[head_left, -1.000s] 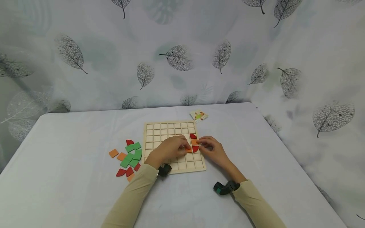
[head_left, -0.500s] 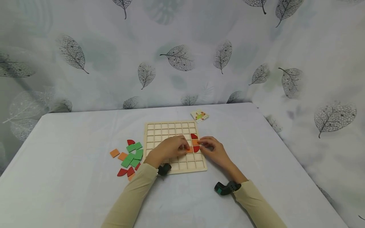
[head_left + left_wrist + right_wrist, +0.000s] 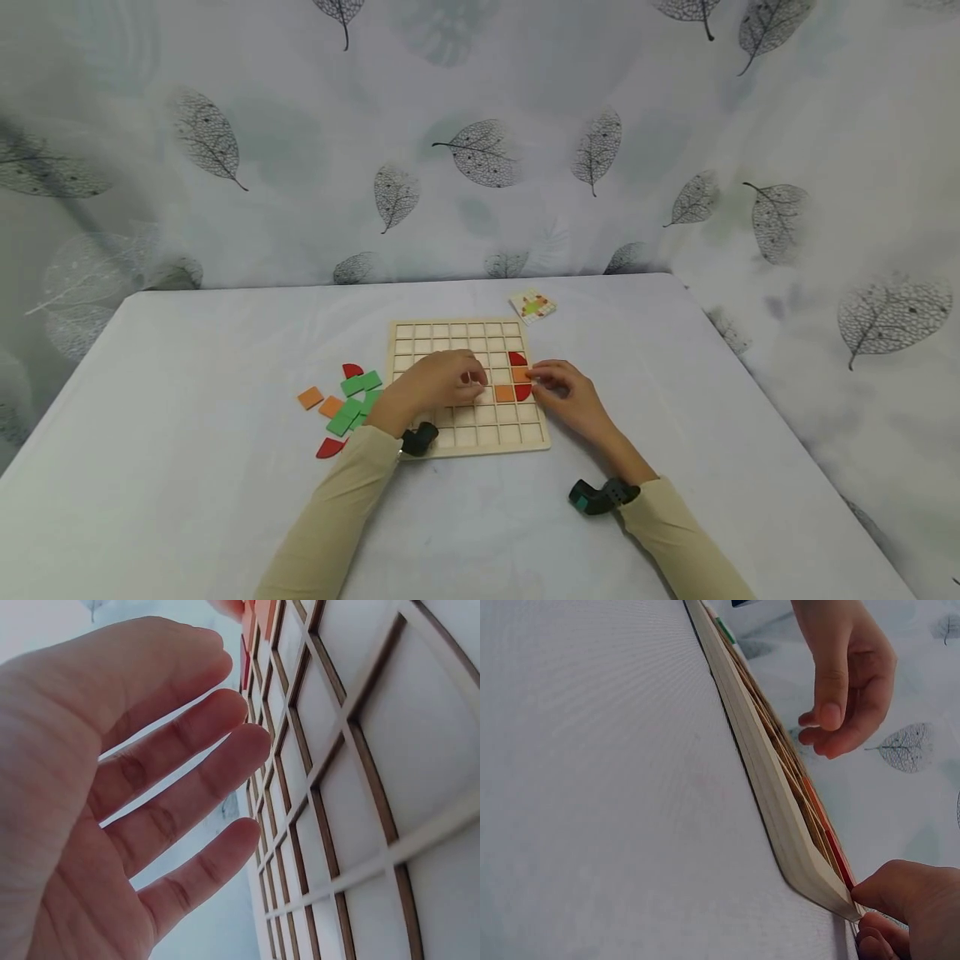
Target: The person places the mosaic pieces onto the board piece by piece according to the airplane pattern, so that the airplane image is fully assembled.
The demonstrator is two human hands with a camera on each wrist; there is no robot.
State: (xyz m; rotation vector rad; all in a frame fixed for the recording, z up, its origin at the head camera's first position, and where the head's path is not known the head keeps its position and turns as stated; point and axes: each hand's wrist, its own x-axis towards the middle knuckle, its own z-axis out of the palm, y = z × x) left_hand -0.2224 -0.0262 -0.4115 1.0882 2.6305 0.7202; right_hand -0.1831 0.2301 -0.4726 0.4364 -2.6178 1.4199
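Observation:
A square wooden grid board (image 3: 465, 435) lies on the table with several tiles set in its right-hand cells. Near its right edge are an upper red quarter-circle tile (image 3: 517, 359), an orange square tile (image 3: 521, 375) and a lower red quarter-circle (image 3: 523, 392). Another orange square (image 3: 505, 393) sits left of the lower red one. My left hand (image 3: 438, 383) hovers over the middle of the board, its fingers loosely bent and nothing between them. At the board's right edge, my right hand (image 3: 570, 400) holds the rim with thumb and fingertips, beside the tiles.
Left of the board lie loose green tiles (image 3: 351, 408), an orange square (image 3: 310, 397) and red quarter-circles (image 3: 330, 448), partly hidden by the left arm. A small pattern card (image 3: 532, 306) rests behind the board. A leaf-print curtain (image 3: 480, 150) hangs behind the table.
My left hand has let go of the orange square, which now lies in its cell, and has drawn back to the left. The right hand stays at the board's edge.

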